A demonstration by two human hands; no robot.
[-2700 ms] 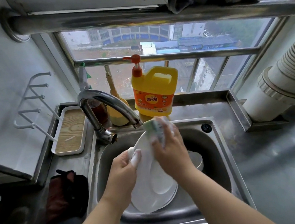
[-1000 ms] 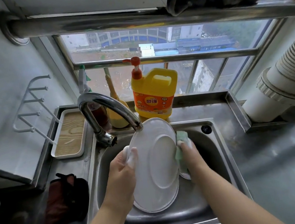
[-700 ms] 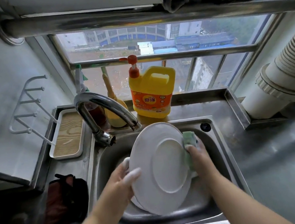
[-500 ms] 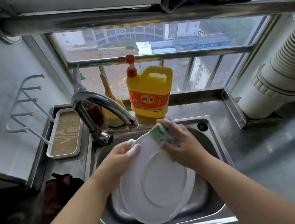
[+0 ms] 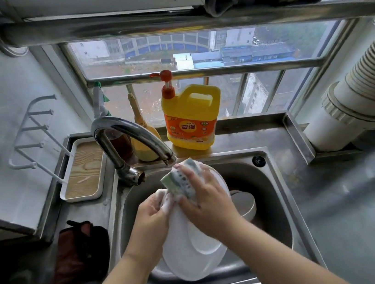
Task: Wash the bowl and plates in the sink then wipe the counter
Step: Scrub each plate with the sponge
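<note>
— What's nearest?
— Two bare forearms reaching over the front rim of the steel sink (image 5: 283, 198). Inside it, a white plate (image 5: 193, 259) stands tilted on its lower edge.

— Who holds it?
— The left hand (image 5: 152, 216), fingers curled over the plate's soapy left rim. The right hand (image 5: 208, 202) has its fingers bent around a green-and-white sponge (image 5: 178, 181), pressing it against the plate's upper part.

— Anything else in the basin?
— A white bowl (image 5: 245, 202) just to the right of the plate, partly hidden behind the right hand. A second plate edge shows under the first at the bottom.

— And around the sink?
— On the counter (image 5: 349, 203), left of the basin, lies a dark red and black cloth (image 5: 78, 248). Farther back on the left sits a white tray (image 5: 83, 168) with a wood-grain inside. The curved tap (image 5: 130, 137) arches over the sponge.

— Behind that?
— A yellow detergent jug (image 5: 190, 117) with an orange pump stands on the ledge by the window, two smaller bottles beside it on the left.
</note>
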